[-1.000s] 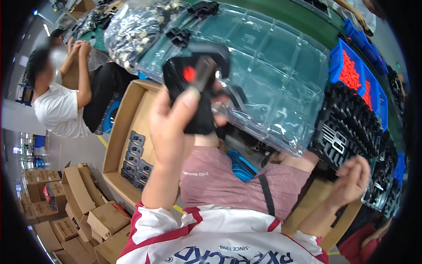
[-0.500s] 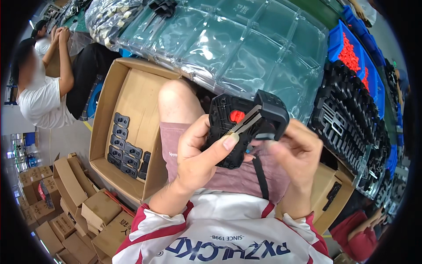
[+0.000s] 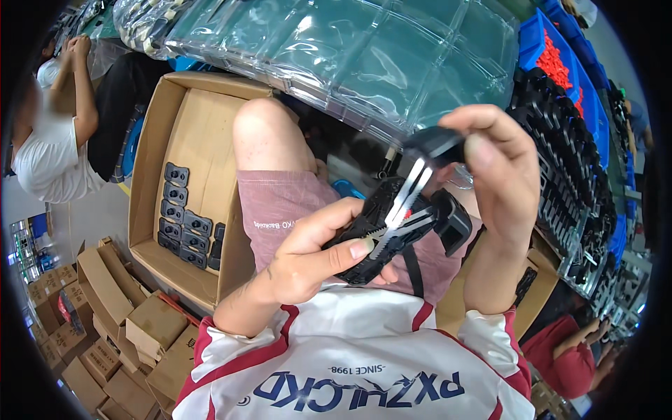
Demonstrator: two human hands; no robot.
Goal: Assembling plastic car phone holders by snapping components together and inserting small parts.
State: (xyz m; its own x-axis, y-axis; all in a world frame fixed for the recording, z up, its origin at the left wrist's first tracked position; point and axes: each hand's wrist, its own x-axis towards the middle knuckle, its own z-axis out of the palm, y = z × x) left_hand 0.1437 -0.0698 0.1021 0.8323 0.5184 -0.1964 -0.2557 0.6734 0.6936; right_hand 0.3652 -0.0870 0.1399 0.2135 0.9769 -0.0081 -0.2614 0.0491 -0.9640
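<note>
My left hand (image 3: 297,266) is closed around a black plastic housing (image 3: 360,266), its thumb on a toothed metal strip on top. A black bracket-like end piece (image 3: 453,222) sticks out from the housing's right side. A little red shows inside the housing. Above it, my right hand (image 3: 504,164) pinches a second black end piece (image 3: 435,145), slightly blurred, between thumb and fingers. Two bright metal prongs (image 3: 411,190) run down from this piece to the housing. Whether their tips sit inside it I cannot tell.
A cardboard box (image 3: 145,203) on the left holds several small black parts (image 3: 183,234). Clear plastic sheeting (image 3: 336,59) covers the green bench ahead. Stacked black parts (image 3: 553,168) and a blue bin of red pieces (image 3: 553,63) stand right. Two seated people are left.
My right hand has risen and now holds a second pronged end piece over the housing. The housing has tilted in my left hand, its attached end piece now lower. The view has shifted slightly.
</note>
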